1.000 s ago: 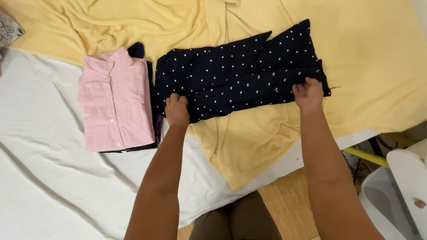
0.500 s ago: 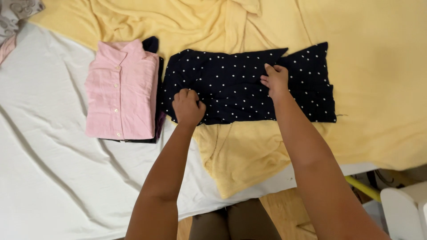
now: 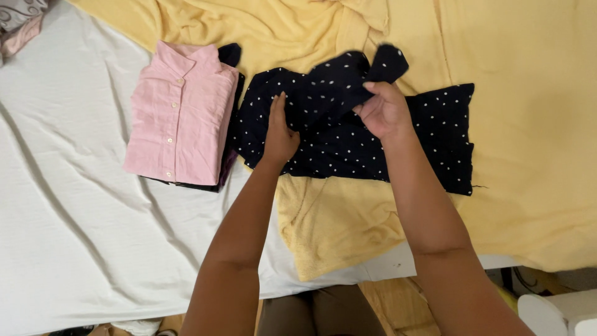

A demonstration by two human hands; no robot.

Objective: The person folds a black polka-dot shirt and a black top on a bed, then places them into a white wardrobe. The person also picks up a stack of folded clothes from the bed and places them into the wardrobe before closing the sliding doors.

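A dark navy garment with white dots point(image 3: 429, 143) lies folded into a strip on a yellow blanket point(image 3: 528, 93). My left hand point(image 3: 278, 132) lies flat on its left part, fingers together, pressing the cloth down. My right hand point(image 3: 382, 109) pinches a raised fold of the same garment near its middle, and that fold stands up off the blanket toward the top. The garment's right end stays flat.
A folded pink button shirt point(image 3: 180, 112) rests on another dark folded piece at the left, on a white sheet point(image 3: 81, 236). Patterned and pink cloth sits at the top left corner point(image 3: 18, 18). White furniture point(image 3: 559, 311) and wooden floor show at the bottom right.
My right hand has come in from the garment's right end to its middle and lifted a fold. My left hand has gone from a fist to flat on the left part.
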